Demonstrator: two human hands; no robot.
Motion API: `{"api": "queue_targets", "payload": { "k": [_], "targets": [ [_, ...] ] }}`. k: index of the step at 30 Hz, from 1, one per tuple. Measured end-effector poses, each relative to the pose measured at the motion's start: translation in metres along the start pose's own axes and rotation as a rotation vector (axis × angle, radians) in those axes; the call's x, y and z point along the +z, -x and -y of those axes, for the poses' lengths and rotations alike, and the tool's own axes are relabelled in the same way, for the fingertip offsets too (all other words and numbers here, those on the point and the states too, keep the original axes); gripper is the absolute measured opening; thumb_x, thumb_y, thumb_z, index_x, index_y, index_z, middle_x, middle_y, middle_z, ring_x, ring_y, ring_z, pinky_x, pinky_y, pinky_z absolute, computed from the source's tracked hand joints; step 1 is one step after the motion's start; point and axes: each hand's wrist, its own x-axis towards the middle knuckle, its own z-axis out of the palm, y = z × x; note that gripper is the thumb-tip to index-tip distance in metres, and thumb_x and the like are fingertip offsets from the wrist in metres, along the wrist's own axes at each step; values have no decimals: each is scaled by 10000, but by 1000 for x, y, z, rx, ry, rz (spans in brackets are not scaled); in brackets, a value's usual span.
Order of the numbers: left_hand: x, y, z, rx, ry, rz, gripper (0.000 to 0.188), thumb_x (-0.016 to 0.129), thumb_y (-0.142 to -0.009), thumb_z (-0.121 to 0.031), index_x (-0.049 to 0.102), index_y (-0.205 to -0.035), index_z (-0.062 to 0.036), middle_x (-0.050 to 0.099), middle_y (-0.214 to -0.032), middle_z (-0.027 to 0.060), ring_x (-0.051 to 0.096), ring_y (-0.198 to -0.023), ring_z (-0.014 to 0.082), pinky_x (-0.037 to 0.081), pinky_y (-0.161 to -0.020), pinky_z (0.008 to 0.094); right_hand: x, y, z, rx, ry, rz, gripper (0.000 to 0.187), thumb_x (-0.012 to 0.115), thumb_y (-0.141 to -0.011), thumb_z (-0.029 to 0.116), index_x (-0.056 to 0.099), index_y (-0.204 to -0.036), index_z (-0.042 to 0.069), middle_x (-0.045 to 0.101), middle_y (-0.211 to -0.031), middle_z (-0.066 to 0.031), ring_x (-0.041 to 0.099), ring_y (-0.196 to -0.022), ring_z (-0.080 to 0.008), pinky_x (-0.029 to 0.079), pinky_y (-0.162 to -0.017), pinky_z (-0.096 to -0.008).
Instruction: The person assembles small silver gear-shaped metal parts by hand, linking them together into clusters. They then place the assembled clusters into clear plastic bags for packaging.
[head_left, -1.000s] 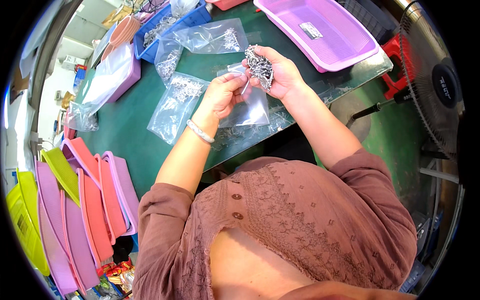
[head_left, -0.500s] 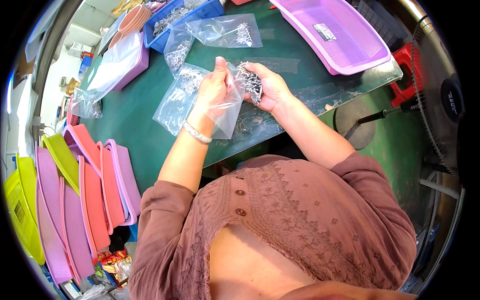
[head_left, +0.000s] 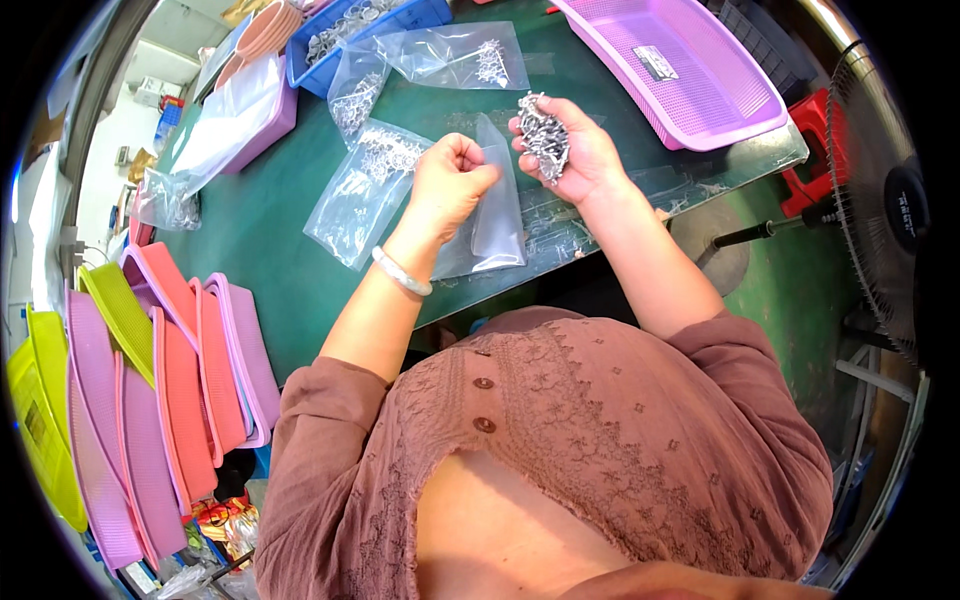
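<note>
My left hand (head_left: 450,188), with a pale bangle (head_left: 400,272) at the wrist, is closed in a pinch on a clear plastic bag (head_left: 497,222) that hangs flat to its right. A heap of small silvery metal pieces, like screws (head_left: 545,140), lies in my right hand (head_left: 590,165). Its palm faces up and its fingers curl around the heap, apart from the bag. Just left of my left hand, a clear bag with metal pieces (head_left: 365,190) rests on the green table (head_left: 290,270). Two more part-filled bags lie beyond, one small bag (head_left: 355,100) and one wider bag (head_left: 455,58).
A blue bin (head_left: 400,25) of metal parts stands at the back, beside a purple basket (head_left: 270,125) with plastic sheeting. At the far right lies a purple mesh basket (head_left: 690,85). Stacked coloured baskets (head_left: 190,400) stand at left; a fan (head_left: 880,200) is at right.
My right hand has moved up and right, away from the bag, with the metal pieces in it. My left hand has turned from thumb-up to a closed pinch, and the bag now hangs flatter.
</note>
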Motion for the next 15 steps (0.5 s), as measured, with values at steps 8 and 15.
{"api": "queue_targets", "payload": {
  "k": [8,15],
  "targets": [
    [58,-9,2,268,-486,8,202,647,-675,-142,571,-828,-34,630,-840,143,612,-789,284,474,-686,346,19,28,9,-11,-66,154,205,566,-820,198,491,-921,36,577,-799,-160,563,-621,-226,470,-427,-300],
    [53,-14,18,-19,-118,43,164,613,-734,-124,496,-675,-25,516,-595,27,522,-499,136,424,-443,274,-3,29,6,-127,58,-57,198,534,-829,180,498,-900,-1,581,-740,-150,552,-538,-199,440,-383,-279]
  ]
}}
